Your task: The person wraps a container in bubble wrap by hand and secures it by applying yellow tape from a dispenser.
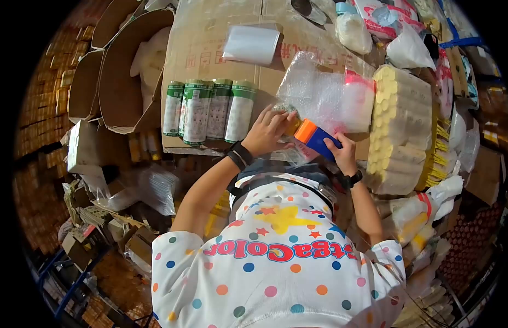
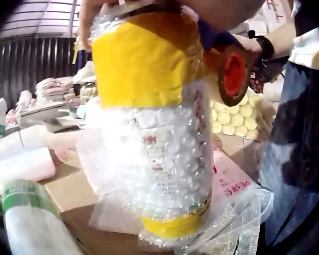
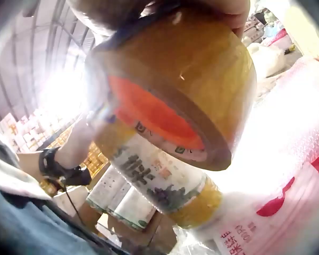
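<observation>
My left hand (image 1: 269,130) grips the top end of a bubble-wrapped cylinder (image 2: 154,154), banded with yellow tape near its top and bottom. It stands roughly upright in the left wrist view; in the head view my left hand covers much of it. In my right hand (image 1: 344,153) is a blue tape dispenser (image 1: 320,146) with an orange part towards the cylinder. Its tape roll (image 3: 202,69), brown-yellow with a red-orange core, is close beside the cylinder's upper end. Printed plastic bags (image 2: 234,178) lie under and beside the cylinder.
Several green-and-white cylinders (image 1: 196,112) are at left on the cardboard surface (image 1: 265,82). Behind them lies a stack of clear bags (image 1: 251,45). Bubble wrap (image 1: 308,82) spreads ahead of my hands. A yellow bundle of tubes (image 1: 399,126) borders the right; open cartons (image 1: 128,76) stand left.
</observation>
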A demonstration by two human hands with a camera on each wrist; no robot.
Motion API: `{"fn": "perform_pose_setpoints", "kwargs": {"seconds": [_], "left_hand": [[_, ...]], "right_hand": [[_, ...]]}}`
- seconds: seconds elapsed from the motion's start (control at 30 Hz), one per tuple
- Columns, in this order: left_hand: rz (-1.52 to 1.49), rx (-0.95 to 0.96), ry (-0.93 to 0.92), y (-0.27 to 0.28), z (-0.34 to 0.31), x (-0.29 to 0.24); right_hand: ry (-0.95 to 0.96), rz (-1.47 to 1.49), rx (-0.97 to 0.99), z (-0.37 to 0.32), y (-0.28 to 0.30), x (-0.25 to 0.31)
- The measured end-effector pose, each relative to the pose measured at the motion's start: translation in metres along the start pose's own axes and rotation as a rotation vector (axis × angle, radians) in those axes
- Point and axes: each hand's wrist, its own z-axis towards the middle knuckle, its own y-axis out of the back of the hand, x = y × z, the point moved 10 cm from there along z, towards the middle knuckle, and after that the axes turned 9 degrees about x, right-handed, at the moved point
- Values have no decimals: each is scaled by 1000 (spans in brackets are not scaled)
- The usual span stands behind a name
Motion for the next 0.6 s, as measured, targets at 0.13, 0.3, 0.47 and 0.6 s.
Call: {"fn": "perform_pose_setpoints", "kwargs": {"seconds": [0.13,0.3,0.47,0.6], "left_hand": [[124,131,99,-8,9,4],[10,325,221,-14,26,18],[-57,382,212,-16,17,31],[-84,400,223,-19,11,31]], "right_hand": [[30,-36,52,1,-7,3],[24,40,156,13,-27,1],[204,-4,128,6,-27,-6],[243,-41,40,-2,-32,-17]]}}
